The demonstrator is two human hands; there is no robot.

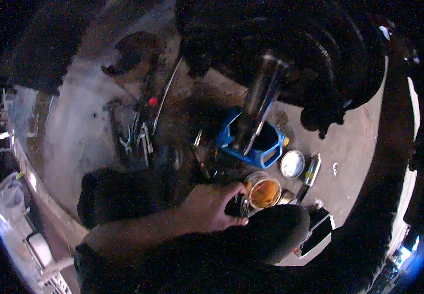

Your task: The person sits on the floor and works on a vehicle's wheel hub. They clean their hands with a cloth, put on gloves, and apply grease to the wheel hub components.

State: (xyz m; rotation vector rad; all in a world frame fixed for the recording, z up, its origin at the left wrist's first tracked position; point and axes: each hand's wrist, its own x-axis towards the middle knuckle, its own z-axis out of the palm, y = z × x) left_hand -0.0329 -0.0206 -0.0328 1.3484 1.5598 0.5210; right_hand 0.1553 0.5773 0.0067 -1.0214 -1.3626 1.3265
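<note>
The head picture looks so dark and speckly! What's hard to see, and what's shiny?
Head view: shadow swallows much of the top; head view: the dark thing in the left hand is too dim to name; head view: the metal tube shines, bright light glares at lower right, and edges bend near the rim.

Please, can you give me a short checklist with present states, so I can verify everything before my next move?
1. Grip: ok. The left hand has its fingers curled around a dark object.
2. Jar open: ok. The jar shows its orange-brown contents, uncovered.
3. Hand clear of jar: cannot tell. They are very close; contact is unclear.
4. Right hand placed safely: cannot tell. It is not in view.
5. Metal cylinder secured: cannot tell. Its lower end is at the blue frame.
6. Lighting: not ok. Much of the scene is dark.
</note>
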